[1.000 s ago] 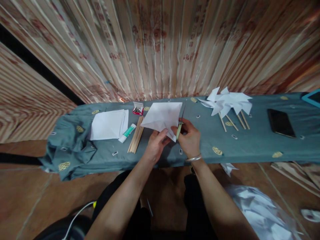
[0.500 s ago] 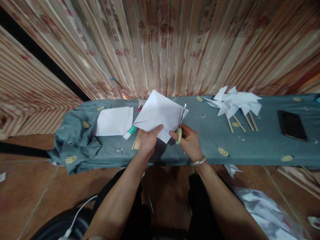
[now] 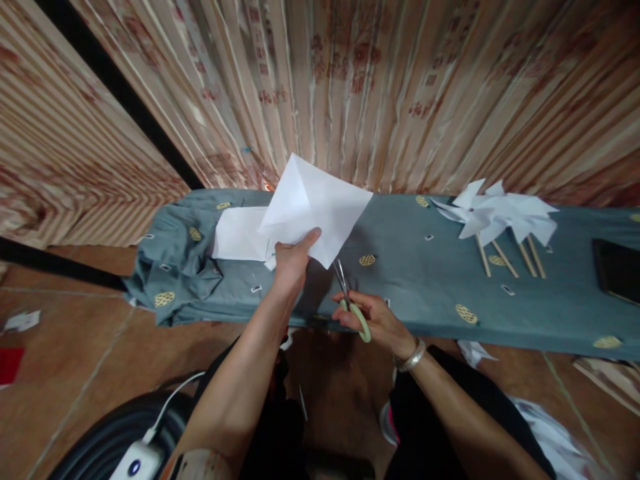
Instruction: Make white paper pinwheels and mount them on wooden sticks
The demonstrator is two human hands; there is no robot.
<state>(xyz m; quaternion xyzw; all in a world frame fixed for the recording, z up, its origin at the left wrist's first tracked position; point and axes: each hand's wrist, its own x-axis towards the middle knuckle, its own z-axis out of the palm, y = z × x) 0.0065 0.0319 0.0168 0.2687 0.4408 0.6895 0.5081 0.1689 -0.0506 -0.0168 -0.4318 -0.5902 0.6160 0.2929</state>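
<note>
My left hand (image 3: 295, 260) pinches a creased white sheet of paper (image 3: 320, 207) by its lower edge, thumb on top, and holds it up above the bench. Light green-handled scissors (image 3: 351, 303) are in my right hand (image 3: 377, 320), their blades pointing up toward the paper's lower corner but apart from it. Behind the held sheet, to the left, lies a stack of white paper (image 3: 240, 233), partly covered by it. Several white paper pinwheels (image 3: 500, 210) on wooden sticks rest together on the right side of the bench.
A patterned grey-green cloth (image 3: 415, 287) covers the long narrow bench. At its right end lies a dark phone or tablet (image 3: 617, 267). A pleated curtain (image 3: 340, 100) hangs right behind. Paper scraps (image 3: 475, 352) and a white charger with cable (image 3: 137, 460) are below the bench.
The scissors have come away from the paper, dropping down and toward me with my right hand. My left hand has raised and turned the sheet. The camera view has shifted left.
</note>
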